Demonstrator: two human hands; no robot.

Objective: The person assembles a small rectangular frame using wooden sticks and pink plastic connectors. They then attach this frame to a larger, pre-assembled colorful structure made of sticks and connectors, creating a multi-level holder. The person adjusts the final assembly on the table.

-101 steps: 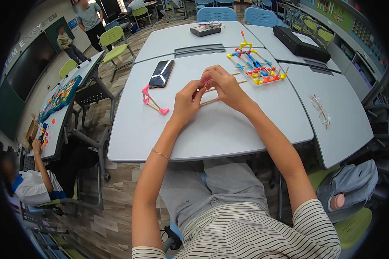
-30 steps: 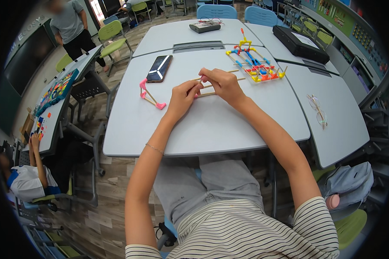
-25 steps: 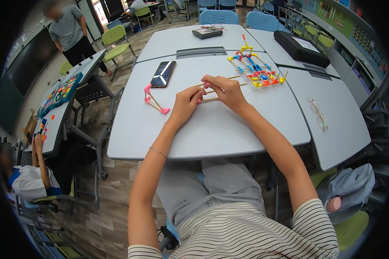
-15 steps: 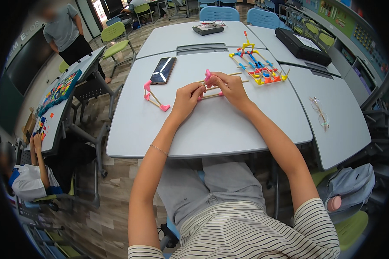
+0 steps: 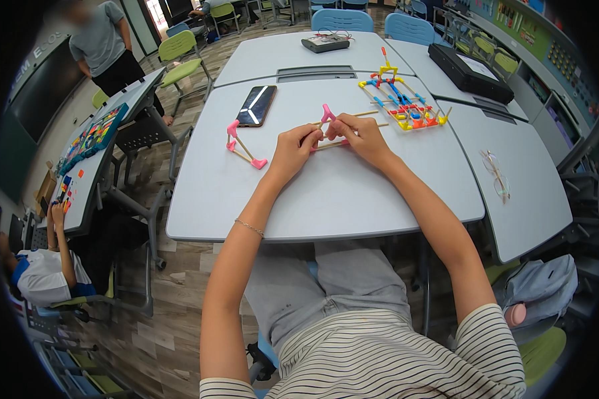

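Both my hands meet over the middle of the grey table [image 5: 353,193]. My left hand [image 5: 291,151] and my right hand [image 5: 357,133] pinch a small build of thin wooden sticks with pink connectors [image 5: 327,114]; one pink connector sticks up between my fingers. To the left, apart from my hands, lies a second pink-and-stick piece [image 5: 242,143]. Farther right stands a colourful stick structure [image 5: 403,105] in red, blue and yellow.
A dark phone [image 5: 255,105] lies at the table's back left. Eyeglasses [image 5: 496,175] rest on the right table. A black case [image 5: 470,72] and a small device [image 5: 325,42] sit behind. A person [image 5: 104,48] stands at back left; another sits at lower left [image 5: 40,272].
My hands stayed together at the table's middle. The pink connector has come up into sight between my fingers. The standing person at back left has shifted slightly.
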